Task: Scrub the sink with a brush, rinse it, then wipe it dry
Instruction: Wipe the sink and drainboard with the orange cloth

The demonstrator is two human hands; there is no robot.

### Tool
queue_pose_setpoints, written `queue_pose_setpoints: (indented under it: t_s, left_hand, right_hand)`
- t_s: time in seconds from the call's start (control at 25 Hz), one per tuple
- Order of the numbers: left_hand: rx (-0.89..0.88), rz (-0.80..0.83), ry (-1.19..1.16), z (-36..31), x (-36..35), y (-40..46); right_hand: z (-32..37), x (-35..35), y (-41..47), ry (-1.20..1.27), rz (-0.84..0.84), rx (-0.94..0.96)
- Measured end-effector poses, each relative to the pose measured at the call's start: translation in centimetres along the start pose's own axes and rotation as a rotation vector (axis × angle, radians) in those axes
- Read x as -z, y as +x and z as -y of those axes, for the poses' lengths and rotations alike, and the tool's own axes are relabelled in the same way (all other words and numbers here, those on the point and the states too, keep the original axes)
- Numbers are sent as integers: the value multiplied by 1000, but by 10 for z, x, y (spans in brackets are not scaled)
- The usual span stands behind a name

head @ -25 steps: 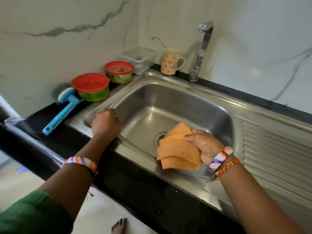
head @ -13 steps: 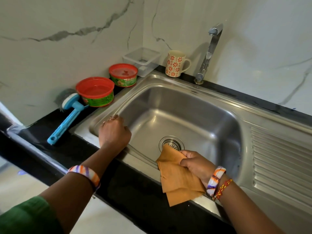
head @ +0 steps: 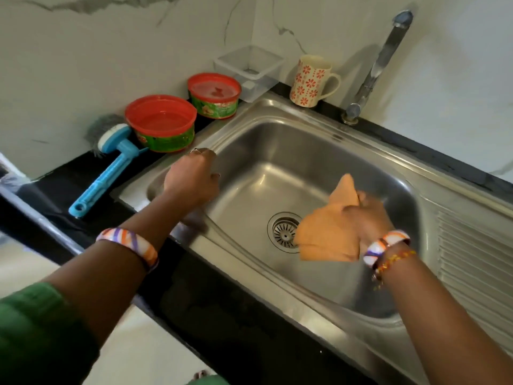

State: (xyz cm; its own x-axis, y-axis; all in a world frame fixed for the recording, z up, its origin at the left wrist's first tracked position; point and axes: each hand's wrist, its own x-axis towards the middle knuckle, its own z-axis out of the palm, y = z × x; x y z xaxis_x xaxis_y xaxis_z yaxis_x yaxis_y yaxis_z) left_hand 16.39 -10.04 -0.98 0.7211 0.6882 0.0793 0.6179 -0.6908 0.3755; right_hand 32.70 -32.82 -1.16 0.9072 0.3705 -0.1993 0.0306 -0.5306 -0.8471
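A stainless steel sink (head: 277,140) fills the middle of the view, its drain (head: 284,232) at the bottom of the basin. My right hand (head: 366,218) is inside the basin to the right of the drain, shut on an orange cloth (head: 327,234) that hangs from it; both are blurred by motion. My left hand (head: 191,179) rests on the sink's left rim with fingers curled over the edge. A blue-handled brush (head: 111,168) lies on the black counter left of the sink, untouched.
Two red-lidded green tubs (head: 163,126) (head: 215,95) stand on the counter behind the brush. A clear plastic box (head: 249,68) and a flowered mug (head: 312,81) sit at the back. The tap (head: 374,68) rises at the back right. A ribbed drainboard (head: 472,259) lies right of the basin.
My right hand has carried the orange cloth from the near rim into the basin, right of the drain. My left hand stays on the left rim.
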Motion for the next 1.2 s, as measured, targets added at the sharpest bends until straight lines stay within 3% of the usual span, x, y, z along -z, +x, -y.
queue_pose_setpoints:
  t_s: [0.08, 0.16, 0.2, 0.36, 0.48, 0.64, 0.68, 0.72, 0.84, 0.88, 0.92, 1.04, 1.08, 1.12, 1.2]
  left_hand:
    - [-76, 63, 50, 11, -5, 10]
    - [-169, 91, 124, 18, -12, 13]
    - [-207, 65, 119, 21, -17, 14]
    - [-224, -46, 4, 30, -28, 16]
    - [-210, -93, -5, 32, -33, 18]
    - [-193, -79, 2, 31, -34, 18]
    - [-214, -80, 0, 29, -34, 17]
    - [-241, -87, -9, 29, -34, 18]
    - [-228, -88, -12, 31, -35, 20]
    - [-221, -89, -7, 31, -35, 19]
    - [-218, -85, -5, 30, -35, 19]
    - [-191, -56, 4, 29, -33, 18]
    - [-191, -58, -1, 28, -33, 18]
    - [-197, -59, -4, 28, -33, 18]
    - [-197, -56, 1, 29, -35, 18]
  right_hand:
    - [9, -26, 28, -299, 143, 164]
    - [2, -61, 52, -361, 394, 136]
    - [-5, -79, 63, -401, 438, 122]
    - [-36, -140, 103, -765, 558, 222]
    - [-66, -174, 109, -930, 511, 333]
    - [-99, -153, 80, -990, 757, 969]
    - [-98, -152, 94, -974, 766, 1043]
    - [-94, -160, 113, -987, 712, 1046]
    - [-72, -186, 148, -928, 398, 534]
    - [-69, -192, 135, -937, 367, 494]
    - [-74, -195, 119, -918, 372, 599]
    - [-99, -184, 73, -887, 706, 1301]
    - [-99, -182, 91, -834, 756, 1403]
    - [-91, -184, 114, -821, 722, 1327]
    - [-72, -186, 163, -743, 395, 808]
